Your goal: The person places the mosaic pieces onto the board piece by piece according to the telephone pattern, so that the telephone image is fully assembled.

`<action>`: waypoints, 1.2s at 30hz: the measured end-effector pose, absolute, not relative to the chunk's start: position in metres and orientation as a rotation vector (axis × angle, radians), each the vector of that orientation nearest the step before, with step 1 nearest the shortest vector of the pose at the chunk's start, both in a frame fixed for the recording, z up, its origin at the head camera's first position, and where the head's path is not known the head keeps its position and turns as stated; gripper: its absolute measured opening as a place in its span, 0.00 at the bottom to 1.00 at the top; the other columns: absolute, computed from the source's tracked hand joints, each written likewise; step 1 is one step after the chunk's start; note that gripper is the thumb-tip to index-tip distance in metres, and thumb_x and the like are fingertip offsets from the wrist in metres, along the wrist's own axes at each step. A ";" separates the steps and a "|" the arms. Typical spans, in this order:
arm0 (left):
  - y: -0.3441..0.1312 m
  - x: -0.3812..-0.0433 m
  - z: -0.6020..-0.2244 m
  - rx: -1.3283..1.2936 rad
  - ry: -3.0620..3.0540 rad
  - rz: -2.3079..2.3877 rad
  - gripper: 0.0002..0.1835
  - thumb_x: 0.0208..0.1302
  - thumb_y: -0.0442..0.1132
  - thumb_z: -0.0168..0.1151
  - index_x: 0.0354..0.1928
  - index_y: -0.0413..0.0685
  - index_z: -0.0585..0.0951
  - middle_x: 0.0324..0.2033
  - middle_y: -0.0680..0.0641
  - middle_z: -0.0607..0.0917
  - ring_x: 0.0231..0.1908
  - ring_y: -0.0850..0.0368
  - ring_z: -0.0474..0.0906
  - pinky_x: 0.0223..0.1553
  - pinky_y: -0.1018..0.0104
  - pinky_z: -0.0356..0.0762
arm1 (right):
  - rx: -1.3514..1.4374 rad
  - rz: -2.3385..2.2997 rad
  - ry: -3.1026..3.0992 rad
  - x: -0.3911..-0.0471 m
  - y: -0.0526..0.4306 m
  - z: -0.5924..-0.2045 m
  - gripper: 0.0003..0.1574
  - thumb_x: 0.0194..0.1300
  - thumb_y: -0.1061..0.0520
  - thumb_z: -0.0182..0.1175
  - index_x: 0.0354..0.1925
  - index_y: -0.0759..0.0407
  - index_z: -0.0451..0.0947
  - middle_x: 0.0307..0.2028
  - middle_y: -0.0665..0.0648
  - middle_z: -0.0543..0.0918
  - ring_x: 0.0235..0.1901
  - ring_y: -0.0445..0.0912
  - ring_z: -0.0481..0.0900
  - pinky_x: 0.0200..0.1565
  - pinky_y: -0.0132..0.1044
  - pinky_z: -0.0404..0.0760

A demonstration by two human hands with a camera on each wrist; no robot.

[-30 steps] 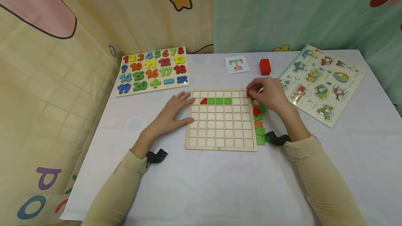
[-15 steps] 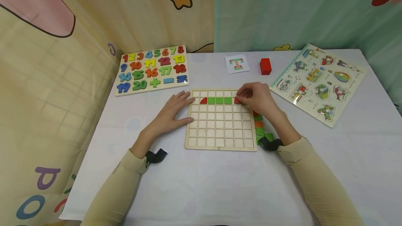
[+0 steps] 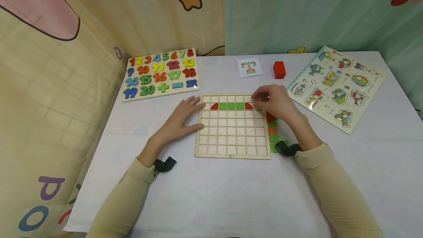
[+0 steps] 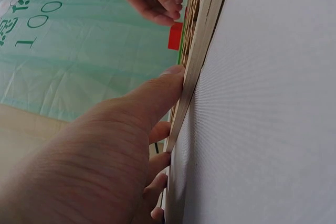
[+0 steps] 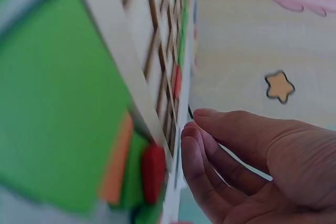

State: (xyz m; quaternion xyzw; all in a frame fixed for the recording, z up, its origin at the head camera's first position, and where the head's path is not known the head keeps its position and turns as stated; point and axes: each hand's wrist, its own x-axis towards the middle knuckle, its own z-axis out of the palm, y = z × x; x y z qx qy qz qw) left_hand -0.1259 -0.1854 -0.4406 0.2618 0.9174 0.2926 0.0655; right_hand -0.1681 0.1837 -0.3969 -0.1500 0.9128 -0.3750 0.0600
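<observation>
A wooden grid board (image 3: 222, 131) lies on the table. Its second row holds a red rounded piece (image 3: 214, 106), several green squares (image 3: 231, 106) and another red rounded piece (image 3: 248, 106) at the right end. My left hand (image 3: 180, 118) rests against the board's left edge, fingers spread and thumb on the rim. Just over the upper right of the board is my right hand (image 3: 275, 100), thumb and fingers loosely bent. In the right wrist view nothing shows between the right fingertips (image 5: 202, 113).
Loose green squares (image 3: 274, 138), an orange square (image 3: 272, 130) and red pieces lie along the board's right side. Behind are a pattern card (image 3: 249, 68) and a red block (image 3: 279, 70). A number puzzle (image 3: 160, 74) sits back left, a picture puzzle (image 3: 337, 87) back right.
My right hand brought a red piece from the board's right edge leftward into the second row and let go of it. It has lifted slightly away; the left hand stays put.
</observation>
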 end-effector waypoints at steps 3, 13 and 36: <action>-0.185 -0.126 -0.440 0.793 2.770 0.874 0.41 0.70 0.54 0.70 0.80 0.57 0.67 0.84 0.49 0.56 0.85 0.51 0.41 0.86 0.51 0.33 | -0.394 -1.151 2.783 -0.171 0.198 -0.391 0.09 0.69 0.61 0.69 0.47 0.62 0.88 0.41 0.62 0.90 0.43 0.54 0.86 0.45 0.41 0.82; -0.185 -0.125 -0.439 0.786 2.768 0.872 0.41 0.70 0.54 0.70 0.80 0.56 0.67 0.84 0.49 0.56 0.85 0.51 0.41 0.86 0.51 0.33 | -0.280 -1.051 2.788 -0.176 0.234 -0.379 0.15 0.69 0.58 0.70 0.51 0.65 0.87 0.42 0.65 0.89 0.44 0.55 0.83 0.43 0.41 0.78; -0.184 -0.124 -0.438 0.767 2.771 0.858 0.41 0.70 0.53 0.70 0.80 0.56 0.67 0.84 0.49 0.56 0.85 0.51 0.40 0.86 0.52 0.32 | -0.196 -0.924 2.718 -0.175 0.228 -0.387 0.19 0.61 0.54 0.79 0.42 0.67 0.86 0.34 0.62 0.84 0.40 0.55 0.76 0.37 0.41 0.74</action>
